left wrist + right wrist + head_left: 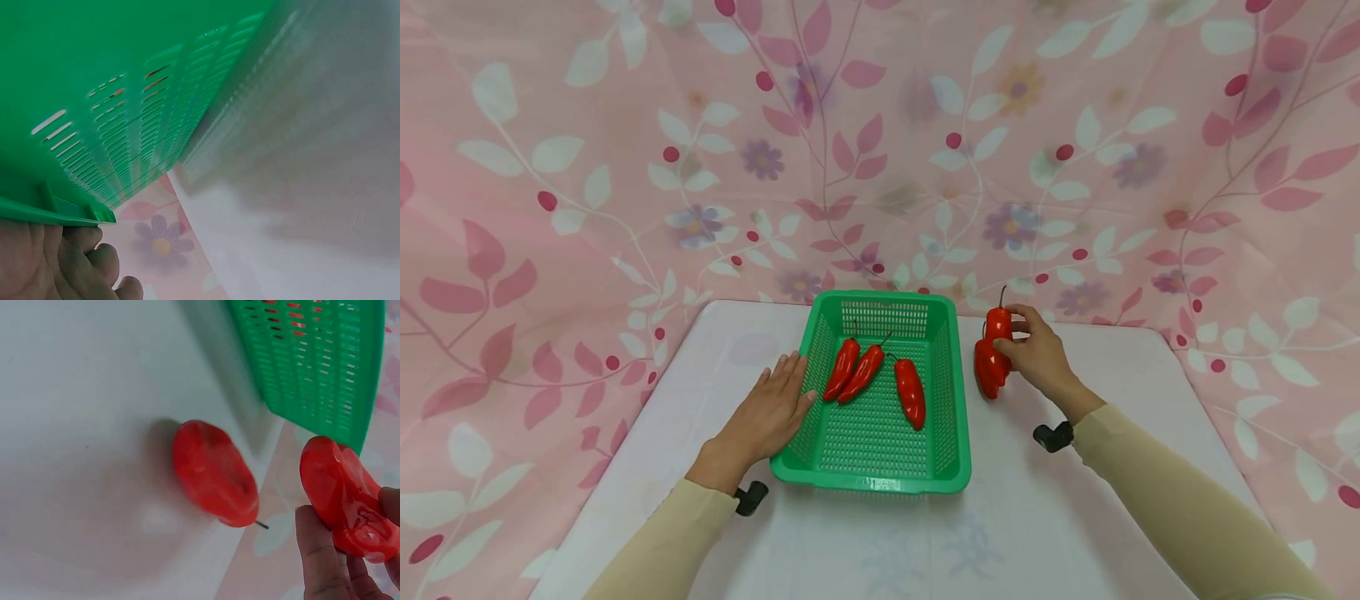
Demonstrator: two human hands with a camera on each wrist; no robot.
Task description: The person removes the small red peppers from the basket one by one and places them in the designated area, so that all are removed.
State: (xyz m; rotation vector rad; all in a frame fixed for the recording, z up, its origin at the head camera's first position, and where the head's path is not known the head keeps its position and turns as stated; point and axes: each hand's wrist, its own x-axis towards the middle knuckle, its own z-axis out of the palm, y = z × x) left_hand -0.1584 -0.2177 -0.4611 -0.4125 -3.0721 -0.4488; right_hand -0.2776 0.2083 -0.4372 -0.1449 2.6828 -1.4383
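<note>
My right hand (1041, 354) grips a red chili pepper (998, 323) between thumb and fingers, its dark stem pointing up. In the right wrist view the held pepper (331, 475) is above the table, near the basket's side. Another red chili pepper (212, 472) lies on the table, partly hidden behind the held one in the head view. My left hand (771, 412) rests on the left rim of a green plastic basket (872, 483), fingers straight. Inside lie three red chili peppers: two side by side at the left (863, 375) and one (910, 393) farther right.
The basket stands on a white-covered table (1022, 533), with slotted walls and a raised rim. A pink floral curtain (880, 150) hangs behind the table's far edge. Small black devices (1052, 437) sit at both wrists.
</note>
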